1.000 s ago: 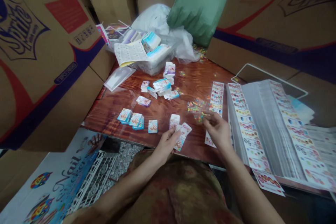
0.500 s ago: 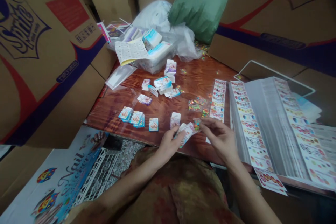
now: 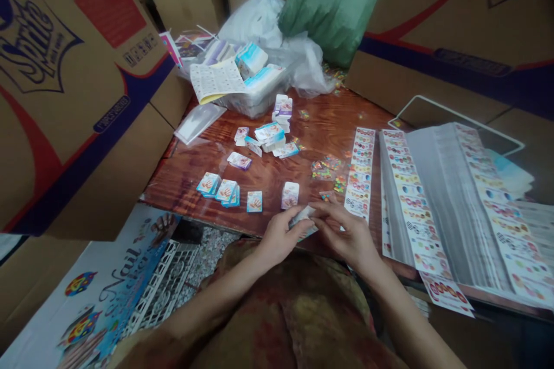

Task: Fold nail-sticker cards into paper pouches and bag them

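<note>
My left hand (image 3: 279,237) is closed round a small printed card box (image 3: 305,220), held slanted over the table's front edge. The fingers of my right hand (image 3: 346,232) are pinched together at the far end of that box and partly hide it. Just beyond my hands stands another small box (image 3: 289,195). Small colourful candy packets (image 3: 326,167) lie scattered past my right hand. To the left are a single blue-edged box (image 3: 254,202) and two small stacks of similar boxes (image 3: 227,191).
Folded small boxes (image 3: 270,134) lie mid-table, before a plastic-wrapped tray (image 3: 255,105). Printed sticker strips (image 3: 359,170) and thick strip stacks (image 3: 409,207) cover the right side. Large cartons stand left (image 3: 142,98) and right (image 3: 433,78). A green sack (image 3: 333,11) is behind.
My right hand has come left to the box in my left hand. The colourful candy packet it was pinching no longer shows. The box has turned, and less of it is visible.
</note>
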A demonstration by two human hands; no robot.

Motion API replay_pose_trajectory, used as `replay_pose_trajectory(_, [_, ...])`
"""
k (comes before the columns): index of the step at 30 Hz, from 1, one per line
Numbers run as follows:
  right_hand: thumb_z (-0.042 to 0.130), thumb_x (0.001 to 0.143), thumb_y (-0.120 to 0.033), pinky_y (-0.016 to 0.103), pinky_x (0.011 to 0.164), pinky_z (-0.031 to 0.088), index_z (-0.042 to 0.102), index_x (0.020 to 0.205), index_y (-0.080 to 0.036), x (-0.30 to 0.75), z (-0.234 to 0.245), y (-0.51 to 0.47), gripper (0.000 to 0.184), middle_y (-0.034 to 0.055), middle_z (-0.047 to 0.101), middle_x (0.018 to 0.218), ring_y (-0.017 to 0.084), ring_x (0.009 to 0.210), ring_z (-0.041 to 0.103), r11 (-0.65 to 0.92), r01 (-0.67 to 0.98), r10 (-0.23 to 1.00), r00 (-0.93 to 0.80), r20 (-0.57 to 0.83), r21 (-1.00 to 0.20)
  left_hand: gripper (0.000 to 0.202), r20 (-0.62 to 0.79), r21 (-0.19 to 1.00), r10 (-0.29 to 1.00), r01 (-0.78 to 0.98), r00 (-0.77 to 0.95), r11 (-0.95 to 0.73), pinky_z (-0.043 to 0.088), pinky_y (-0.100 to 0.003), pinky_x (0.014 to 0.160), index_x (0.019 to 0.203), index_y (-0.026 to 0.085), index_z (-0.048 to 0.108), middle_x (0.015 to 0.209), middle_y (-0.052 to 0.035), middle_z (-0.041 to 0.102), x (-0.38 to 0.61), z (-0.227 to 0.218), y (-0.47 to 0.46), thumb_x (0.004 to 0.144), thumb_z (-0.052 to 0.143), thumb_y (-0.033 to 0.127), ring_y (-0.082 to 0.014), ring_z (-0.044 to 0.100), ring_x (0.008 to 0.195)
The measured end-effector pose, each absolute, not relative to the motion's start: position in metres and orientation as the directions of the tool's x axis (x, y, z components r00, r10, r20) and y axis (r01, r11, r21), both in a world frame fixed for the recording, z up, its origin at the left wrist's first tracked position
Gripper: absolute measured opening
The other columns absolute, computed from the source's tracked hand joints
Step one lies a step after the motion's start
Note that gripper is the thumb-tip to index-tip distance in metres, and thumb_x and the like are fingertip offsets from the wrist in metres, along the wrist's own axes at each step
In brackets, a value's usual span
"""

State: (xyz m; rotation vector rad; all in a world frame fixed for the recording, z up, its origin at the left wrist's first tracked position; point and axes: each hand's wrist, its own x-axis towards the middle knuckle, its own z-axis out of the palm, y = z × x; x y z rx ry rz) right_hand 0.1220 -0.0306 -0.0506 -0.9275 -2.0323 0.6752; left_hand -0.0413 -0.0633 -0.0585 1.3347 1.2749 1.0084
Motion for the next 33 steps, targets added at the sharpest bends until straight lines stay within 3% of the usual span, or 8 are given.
replay_pose_trajectory(2, [0.053, 0.088, -0.015, 0.051, 0.11, 0.031, 0.061, 0.118, -0.03, 0.121, -0.051, -0.033, 0.035, 0.0006, 0.073, 0.094, 0.018, 0.088, 0.067, 0.624, 0.37, 0.765, -0.467, 0.443, -0.688, 0.029, -0.07, 0.997, 0.997, 0.028, 0.033, 0.069, 0.044, -0.029, 0.088, 0.111, 0.017, 0.055, 0.104, -0.0057, 0.065, -0.04, -0.056, -0.064, 0.085, 0.056, 0.028, -0.0187, 0.06, 0.098])
replay_pose_trajectory(4, [0.055, 0.088, -0.018, 0.052, 0.108, 0.033, 0.062, 0.117, -0.031, 0.119, -0.052, -0.036, 0.033, 0.0012, 0.072, 0.093, 0.018, 0.09, 0.065, 0.573, 0.349, 0.804, -0.417, 0.424, -0.742, 0.032, -0.082, 0.994, 0.996, -0.07, -0.023, 0.08, 0.046, -0.028, 0.085, 0.113, 0.018, 0.049, 0.105, -0.0057, 0.063, -0.037, -0.054, -0.064, 0.084, 0.057, 0.028, -0.0173, 0.06, 0.097])
replay_pose_trajectory(8, [0.071, 0.077, -0.033, 0.036, 0.08, 0.053, 0.06, 0.117, -0.031, 0.116, -0.059, -0.035, 0.041, 0.0019, 0.068, 0.093, 0.018, 0.083, 0.064, 0.16, 0.047, 0.983, -0.099, 0.155, -0.986, 0.024, -0.089, 0.992, 0.996, -0.093, -0.021, 0.086, 0.045, -0.022, 0.068, 0.101, 0.018, 0.051, 0.084, -0.0008, 0.061, -0.033, -0.05, -0.066, 0.087, 0.053, 0.038, -0.0122, 0.057, 0.073])
replay_pose_trajectory(12, [0.07, 0.075, -0.046, 0.028, 0.063, 0.052, 0.064, 0.112, -0.027, 0.111, -0.063, -0.037, 0.042, 0.0025, 0.068, 0.091, 0.015, 0.069, 0.062, -0.225, -0.15, 0.946, -0.271, -0.179, -0.963, 0.023, -0.088, 0.996, 0.996, 0.011, -0.01, 0.088, 0.04, -0.021, 0.058, 0.094, 0.018, 0.053, 0.074, 0.0017, 0.056, -0.032, -0.05, -0.069, 0.09, 0.046, 0.04, -0.0103, 0.051, 0.062])
replay_pose_trajectory(14, [0.067, 0.077, -0.049, 0.028, 0.061, 0.051, 0.07, 0.099, -0.023, 0.108, -0.06, -0.041, 0.034, 0.0034, 0.069, 0.084, 0.015, 0.066, 0.06, -0.191, -0.085, 0.951, -0.262, -0.163, -0.978, 0.022, -0.04, 0.988, 0.998, 0.144, -0.048, 0.047, 0.04, -0.022, 0.061, 0.092, 0.018, 0.053, 0.074, 0.0015, 0.057, -0.031, -0.049, -0.07, 0.092, 0.043, 0.037, -0.0109, 0.052, 0.065])
replay_pose_trajectory(16, [0.065, 0.079, -0.049, 0.03, 0.065, 0.051, 0.074, 0.089, -0.022, 0.107, -0.055, -0.045, 0.03, 0.0042, 0.07, 0.08, 0.018, 0.071, 0.062, -0.008, 0.01, 0.982, -0.19, -0.009, -1.0, 0.019, 0.005, 0.967, 0.995, 0.253, -0.098, 0.02, 0.039, -0.023, 0.063, 0.095, 0.019, 0.051, 0.073, 0.0015, 0.057, -0.029, -0.048, -0.072, 0.094, 0.04, 0.034, -0.0113, 0.053, 0.065])
replay_pose_trajectory(20, [0.061, 0.084, -0.041, 0.033, 0.076, 0.052, 0.076, 0.089, -0.024, 0.108, -0.044, -0.049, 0.023, 0.0055, 0.072, 0.088, 0.02, 0.084, 0.066, 0.206, 0.101, 0.96, -0.215, 0.181, -0.973, 0.018, 0.021, 0.946, 0.987, 0.324, -0.161, 0.033, 0.039, -0.024, 0.061, 0.105, 0.02, 0.045, 0.071, 0.002, 0.056, -0.027, -0.046, -0.075, 0.095, 0.035, 0.032, -0.012, 0.054, 0.059])
replay_pose_trajectory(33, [0.079, 0.063, -0.04, 0.029, 0.062, 0.053, 0.075, 0.075, -0.022, 0.106, -0.059, -0.039, 0.022, 0.0026, 0.073, 0.072, 0.016, 0.063, 0.065, -0.146, -0.064, 0.986, -0.095, -0.14, -0.987, 0.02, 0.021, 0.927, 0.991, 0.374, -0.133, 0.03, 0.041, -0.025, 0.061, 0.108, 0.02, 0.044, 0.079, -0.0015, 0.061, -0.029, -0.053, -0.073, 0.095, 0.035, 0.032, -0.0139, 0.059, 0.064])
